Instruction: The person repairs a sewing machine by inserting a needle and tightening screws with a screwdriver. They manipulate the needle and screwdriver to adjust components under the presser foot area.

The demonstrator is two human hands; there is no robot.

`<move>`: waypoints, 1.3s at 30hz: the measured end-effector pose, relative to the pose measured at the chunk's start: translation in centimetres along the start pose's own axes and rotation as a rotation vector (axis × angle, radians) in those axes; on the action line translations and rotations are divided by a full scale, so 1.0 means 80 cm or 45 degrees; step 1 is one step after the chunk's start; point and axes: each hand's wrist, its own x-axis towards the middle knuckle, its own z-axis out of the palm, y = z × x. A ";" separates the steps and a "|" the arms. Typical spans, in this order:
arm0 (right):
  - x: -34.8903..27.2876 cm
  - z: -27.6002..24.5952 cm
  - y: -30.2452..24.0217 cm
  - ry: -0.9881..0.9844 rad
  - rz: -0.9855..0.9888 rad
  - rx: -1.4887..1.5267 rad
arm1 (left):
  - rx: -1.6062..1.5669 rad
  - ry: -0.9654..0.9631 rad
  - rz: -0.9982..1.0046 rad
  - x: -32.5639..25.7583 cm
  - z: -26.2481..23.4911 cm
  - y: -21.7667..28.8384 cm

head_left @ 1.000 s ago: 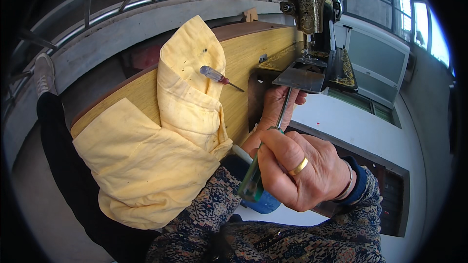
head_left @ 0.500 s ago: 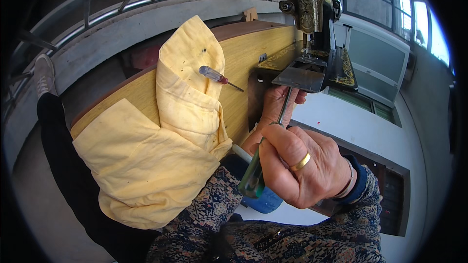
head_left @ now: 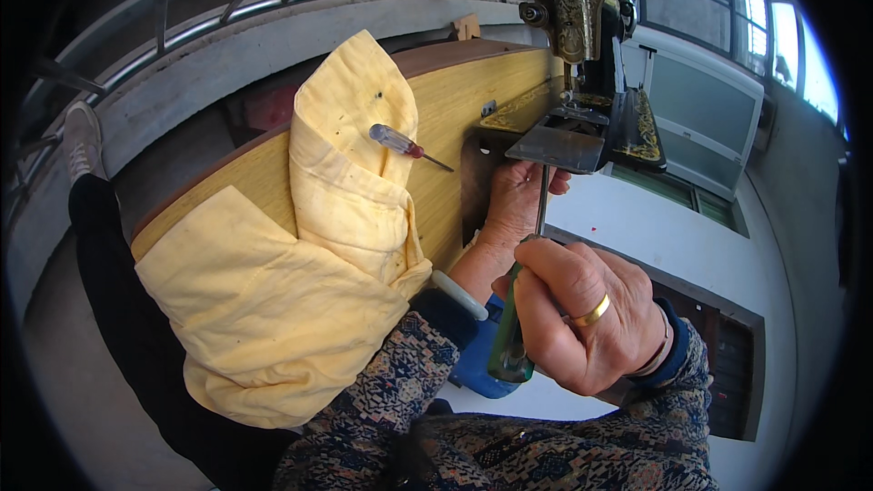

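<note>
My right hand [head_left: 591,309] is wrapped round the green handle of a long screwdriver [head_left: 512,341]. Its metal shaft points up to the underside of the sewing machine [head_left: 573,18], where the tip is hidden. Beneath the machine's metal slide plate [head_left: 555,144], my left hand [head_left: 516,205] reaches up beside the shaft with curled fingers. The plate covers part of those fingers, and whatever they grip is out of sight. A small screwdriver with a clear and red handle [head_left: 396,139] lies across yellow cloth [head_left: 355,209] and the wooden tabletop [head_left: 446,118].
The yellow cloth is folded over the table's near edge. A blue container [head_left: 482,368] shows below my hands. Metal railings [head_left: 164,0] run along the far left, and a white panel [head_left: 696,109] stands behind the machine. A small wooden block [head_left: 466,27] sits beyond the table.
My right hand has shifted slightly right, and the long screwdriver now stands more upright. More of my left wrist and cuff shows. The small screwdriver still lies in place.
</note>
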 end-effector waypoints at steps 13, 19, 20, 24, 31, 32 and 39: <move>-0.012 -0.001 -0.007 0.111 0.046 -0.109 | -0.052 -0.059 0.026 -0.002 0.000 0.007; -0.009 0.002 -0.005 0.094 0.021 -0.112 | 0.012 0.014 -0.008 -0.002 0.004 0.006; -0.008 0.003 -0.004 0.091 0.015 -0.089 | 0.015 0.010 0.005 -0.002 0.004 0.006; -0.005 0.002 -0.003 0.056 0.025 -0.061 | 0.012 0.003 0.005 0.000 0.003 0.004; -0.004 0.002 -0.001 0.022 0.007 -0.071 | -0.007 0.010 0.006 -0.001 0.002 0.001; -0.004 0.002 -0.001 0.030 0.009 -0.052 | -0.012 0.001 0.016 0.000 0.001 0.001; -0.002 0.008 0.000 0.046 -0.019 -0.080 | -0.014 -0.012 0.015 0.001 -0.001 -0.002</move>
